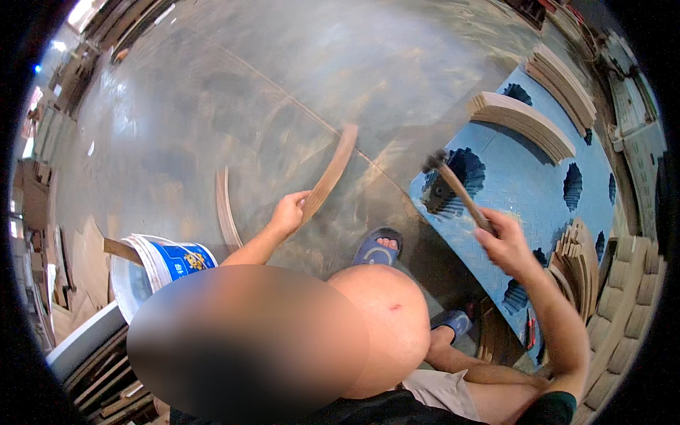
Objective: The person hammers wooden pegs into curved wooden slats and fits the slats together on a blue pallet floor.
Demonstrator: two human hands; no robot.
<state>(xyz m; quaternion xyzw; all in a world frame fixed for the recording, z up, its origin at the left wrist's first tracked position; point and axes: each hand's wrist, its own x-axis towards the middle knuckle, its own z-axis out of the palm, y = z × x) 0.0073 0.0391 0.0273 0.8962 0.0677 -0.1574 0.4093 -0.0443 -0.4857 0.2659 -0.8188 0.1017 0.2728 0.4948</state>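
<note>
My left hand [289, 214] is closed round the lower end of a curved wooden strip [331, 172], whose far end points up and away from me. A second curved wooden piece [225, 209] stands out over the floor to the left of that hand. To the right, my right hand [506, 244] grips a wooden-handled tool [462, 191] by its near end. The tool has a short dark head, and I cannot tell whether it is a brush or a hammer. That head is over a dark jagged opening [467, 177] in a blue panel.
The blue panel [489, 152] bears a curved wood stack [524, 120], another stack [563, 85], upright curved pieces [577, 265] and a red cutter [530, 329]. A white-and-blue bucket [166, 262] with a wooden piece stands at left. My sandalled foot [382, 248] is on the concrete floor.
</note>
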